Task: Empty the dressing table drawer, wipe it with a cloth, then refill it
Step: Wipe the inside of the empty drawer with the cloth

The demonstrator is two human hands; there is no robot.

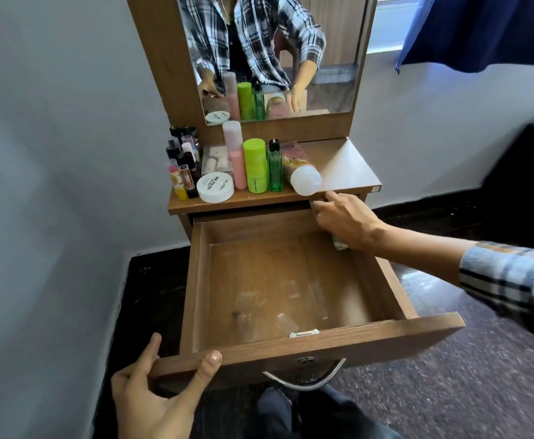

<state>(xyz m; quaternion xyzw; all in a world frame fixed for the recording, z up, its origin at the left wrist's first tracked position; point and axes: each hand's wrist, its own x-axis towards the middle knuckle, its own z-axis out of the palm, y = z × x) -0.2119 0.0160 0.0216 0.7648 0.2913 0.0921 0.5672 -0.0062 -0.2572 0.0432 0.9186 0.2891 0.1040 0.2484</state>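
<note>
Drawer [278, 280] is pulled fully out under the table [338, 166] and already emptied, its bottles standing along the table's front edge. Left hand [158, 388] grips its front left corner; right hand [341, 220], at the back right corner, pinches a pale cloth [338, 243]. I judge wiping has hardly begun; refilling remains.

Drawer [196, 280] pulled out below tabletop [348, 166]; bottles [254, 166] on tabletop, mirror [332, 58] behind.
</note>
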